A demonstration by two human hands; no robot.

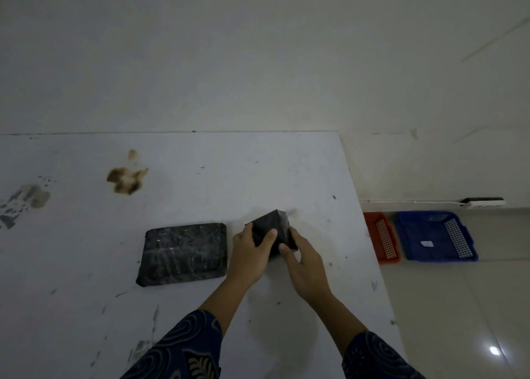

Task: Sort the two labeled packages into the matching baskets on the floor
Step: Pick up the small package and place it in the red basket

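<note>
A small black wrapped package (271,224) is tilted up off the white table (177,178), held between both hands. My left hand (251,256) grips its left side, thumb across the front. My right hand (305,264) holds its right side. A larger flat black wrapped package (183,252) lies on the table just left of my hands. No label shows on either package. On the floor to the right stand a red basket (383,236) and a blue basket (436,235); a small white tag lies in the blue one.
The table's right edge (370,235) runs diagonally next to the baskets. A white power strip (484,202) with its cable lies along the wall behind the baskets. Brown and grey stains mark the table's left part. The floor is glossy tile.
</note>
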